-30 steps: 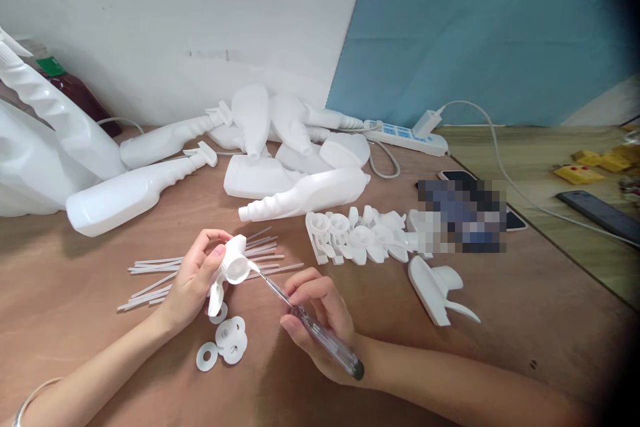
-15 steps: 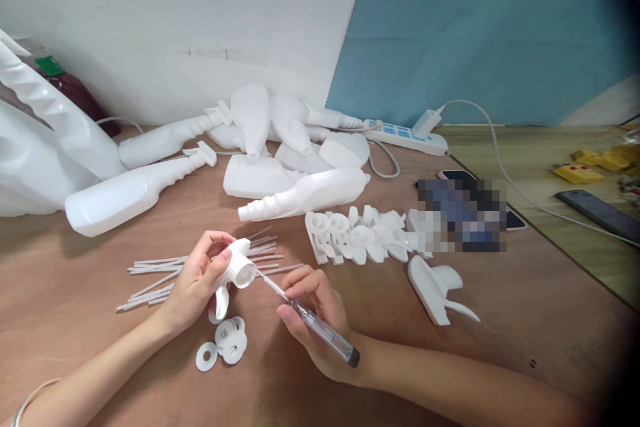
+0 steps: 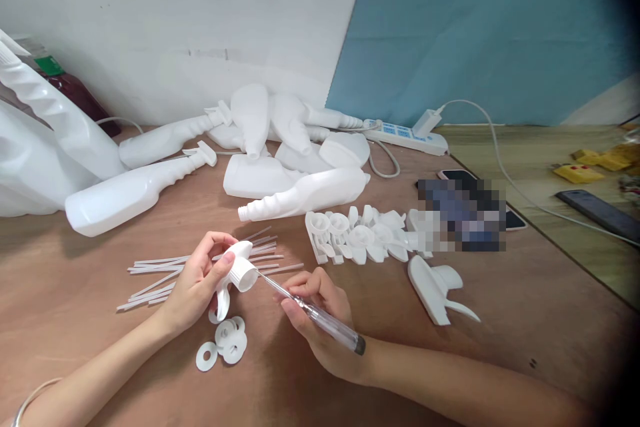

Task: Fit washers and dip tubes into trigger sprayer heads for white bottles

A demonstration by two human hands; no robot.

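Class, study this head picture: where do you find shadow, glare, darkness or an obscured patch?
Head view: a soft shadow on the tabletop between left hand and right hand; head view: pale highlights on the screwdriver; head view: pixelation partly hides the tabletop phones; head view: the right-hand corners fade to black.

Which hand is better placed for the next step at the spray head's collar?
Likely the right hand: it holds the clear-handled tool up to the open collar. The left hand is occupied gripping the spray head, with the opening facing toward the right hand.
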